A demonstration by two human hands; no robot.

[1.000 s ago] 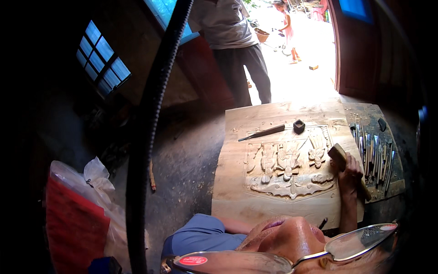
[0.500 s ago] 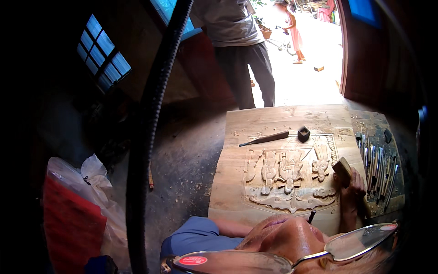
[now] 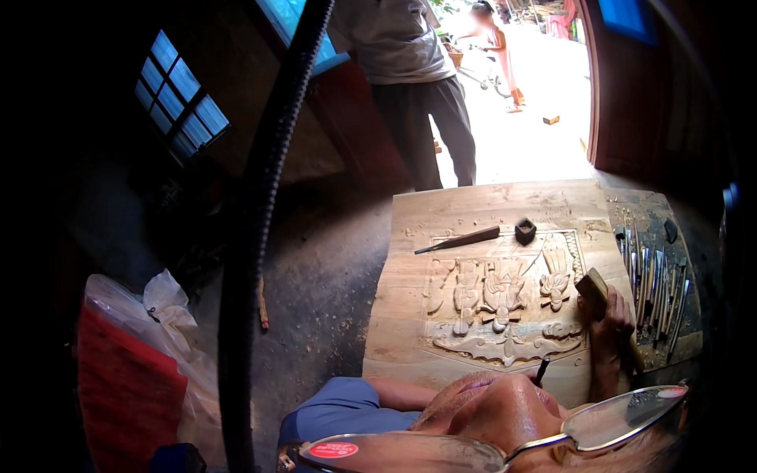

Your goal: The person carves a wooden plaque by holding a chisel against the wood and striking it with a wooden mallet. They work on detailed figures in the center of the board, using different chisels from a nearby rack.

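Note:
A pale wooden board [image 3: 398,276] lies before me, carved in relief with figures and a scrolled border. At its right edge my right hand [image 3: 613,325] is closed round a wooden mallet [image 3: 591,290], whose block head rests on or just over the board. My left forearm [image 3: 398,392] reaches in from a blue sleeve, but the left hand itself is hidden. Close to that hidden place, the dark end of a slim tool [image 3: 542,369] sticks up; what holds it cannot be seen. Farther up the board lie a chisel with a brown handle [image 3: 477,236] and a small dark square box [image 3: 525,231].
Right of the board, a dark side surface [image 3: 631,209] carries several carving tools [image 3: 658,292] in a row. Wood chips litter the floor. A red and clear plastic bundle [image 3: 126,378] stands at left. A person [image 3: 410,87] stands beyond the board, another [image 3: 505,59] outside the bright doorway.
The dark tool end near the board's lower edge stands slightly higher and more to the right. My right hand and the mallet have barely moved.

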